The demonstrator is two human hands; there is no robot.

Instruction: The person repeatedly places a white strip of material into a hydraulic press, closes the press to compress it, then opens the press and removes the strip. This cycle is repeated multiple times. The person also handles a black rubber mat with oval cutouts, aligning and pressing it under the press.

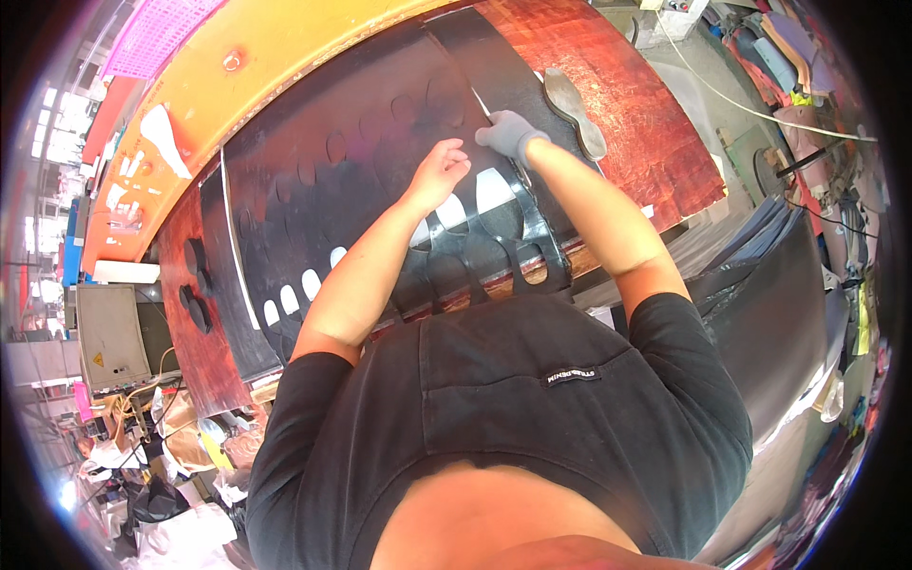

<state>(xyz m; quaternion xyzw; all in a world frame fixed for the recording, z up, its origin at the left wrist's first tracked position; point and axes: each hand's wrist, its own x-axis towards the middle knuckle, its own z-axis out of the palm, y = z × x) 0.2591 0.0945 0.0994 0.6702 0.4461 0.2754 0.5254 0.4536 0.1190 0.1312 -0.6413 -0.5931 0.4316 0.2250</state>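
A large black sheet (370,95) with rows of sole-shaped outlines lies across the work table. Along its near side, sole-shaped holes leave thin black webs, and white shows through several of them. My right hand (510,135), in a grey glove, has its fingers closed at the sheet's right edge; the fingertips are partly hidden. Over the middle of the sheet is my bare left hand (441,175), its fingers loosely bent and apart, holding nothing. Dark sole-shaped pieces (575,112) lie just right of my gloved hand.
An orange machine beam (285,43) spans the far side, with white scraps on it. More black cut pieces (196,285) sit on the reddish-brown table top (655,123) at the left. A grey box (112,332) stands left. Dark sheets (760,285) are stacked at right.
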